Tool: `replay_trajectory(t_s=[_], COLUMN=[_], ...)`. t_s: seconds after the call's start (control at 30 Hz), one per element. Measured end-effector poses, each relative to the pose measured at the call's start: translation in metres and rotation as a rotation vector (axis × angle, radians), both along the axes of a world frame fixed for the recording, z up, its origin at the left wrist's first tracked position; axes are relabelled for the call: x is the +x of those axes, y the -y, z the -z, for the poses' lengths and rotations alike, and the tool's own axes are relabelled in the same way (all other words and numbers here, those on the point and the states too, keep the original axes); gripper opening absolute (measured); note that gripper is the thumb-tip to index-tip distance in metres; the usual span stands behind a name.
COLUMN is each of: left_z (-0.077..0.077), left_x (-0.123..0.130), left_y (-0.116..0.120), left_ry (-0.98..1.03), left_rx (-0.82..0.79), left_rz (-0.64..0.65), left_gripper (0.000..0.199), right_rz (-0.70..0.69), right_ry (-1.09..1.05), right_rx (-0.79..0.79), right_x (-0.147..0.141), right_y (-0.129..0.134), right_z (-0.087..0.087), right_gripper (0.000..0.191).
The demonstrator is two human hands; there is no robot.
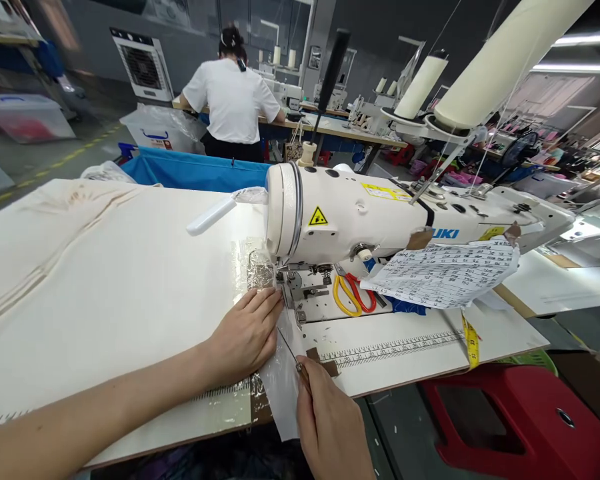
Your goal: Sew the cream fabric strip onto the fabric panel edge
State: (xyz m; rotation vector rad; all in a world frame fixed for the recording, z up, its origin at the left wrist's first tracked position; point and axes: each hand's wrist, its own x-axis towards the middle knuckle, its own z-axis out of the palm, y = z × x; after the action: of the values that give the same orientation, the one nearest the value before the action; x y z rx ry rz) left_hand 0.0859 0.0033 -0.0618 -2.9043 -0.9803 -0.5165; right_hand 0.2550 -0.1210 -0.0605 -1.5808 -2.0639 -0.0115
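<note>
I position the left hand [245, 333] palm down at the front of the sewing machine [350, 213], just beside the needle area. Its fingers are extended side by side, not clamped, and rest on the inner edge of the pale, see-through cloth [281, 393]. The cloth runs from the needle area toward the front edge of the worktop [155, 280] and hangs over that edge. I hold the right hand [333, 420] near the front edge, with thumb and fingers closed together on the handle of a thin pointed tool [289, 345]. The tool's shaft lies over the cloth and points toward the left hand. The two hands are apart.

Scissors [353, 293] with one yellow and one red handle lie right of the needle area, under the machine arm. A handwritten paper sheet [445, 270] hangs from the front of the arm. A printed ruler strip [395, 348] runs along the front edge, right of the right hand. A yellow tape measure [471, 341] hangs over this edge near the right corner. Folded cream fabric [55, 233] lies toward the worktop's left side. A red stool [545, 420] stands below the right front edge. Beyond the rear edge are a blue cloth bin [200, 168] and a person in a white shirt [234, 100].
</note>
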Motion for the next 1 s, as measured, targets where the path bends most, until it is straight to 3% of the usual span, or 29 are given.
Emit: replay_trajectory(t_s=[0.17,0.3,0.63,0.83,1.0], left_z=[-0.001,-0.003,0.001,-0.004,-0.006], left_x=[-0.002,-0.002,-0.004,-0.002,-0.004], left_y=[0.001,0.002,-0.009,-0.017,-0.03], left_ry=[-0.001,0.005,0.048,0.005,-0.042], left_rx=[-0.005,-0.01,0.009,-0.009,0.014], left_rz=[0.024,0.037,0.033,-0.063,-0.056], left_gripper=[0.047,0.046,0.045,0.04,0.04], right_rz=[0.055,0.01,0.037,0.073,0.085], right_ry=[-0.036,-0.002,0.05,0.045,-0.113], right_rx=[0.081,0.038,0.075,0.04,-0.061], right_x=[-0.005,-0.002,-0.012,-0.015,-0.02], right_y=[-0.003,-0.005,-0.024,-0.033,-0.039], right_z=[0.005,0.008,-0.01,-0.009,-0.007], right_gripper=[0.034,0.031,0.034,0.035,0.032])
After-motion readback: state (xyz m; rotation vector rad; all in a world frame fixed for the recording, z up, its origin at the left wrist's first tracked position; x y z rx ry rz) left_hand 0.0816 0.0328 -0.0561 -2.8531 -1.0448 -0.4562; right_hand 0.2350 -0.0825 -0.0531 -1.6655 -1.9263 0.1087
